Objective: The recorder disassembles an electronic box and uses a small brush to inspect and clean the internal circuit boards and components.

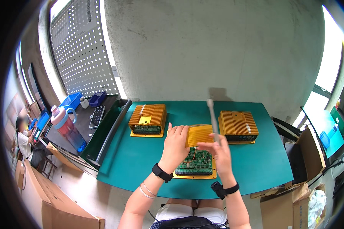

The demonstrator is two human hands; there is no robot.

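Observation:
In the middle of the table, a gold finned cover [199, 134] is tilted up over a green circuit board [199, 163] on a gold base plate [195, 176]. My left hand [174, 142] grips the cover at its left side. A thin brown cable [187, 161] runs from under the cover onto the board. At the cover's right, my right hand [218, 151] holds a long, slim grey tool [212, 116] upright, its pale tip pointing away from me. The tool is blurred and its kind is unclear. My right fingers hide its lower end.
Two closed gold finned boxes [147, 119] [239, 126] stand farther back, left and right. A black side table [103, 126] bears a pink-blue bottle [69, 129], a phone [97, 116] and blue bins [71, 101]. Cardboard boxes [283, 210] lie on the floor; another person [25, 139] sits far left.

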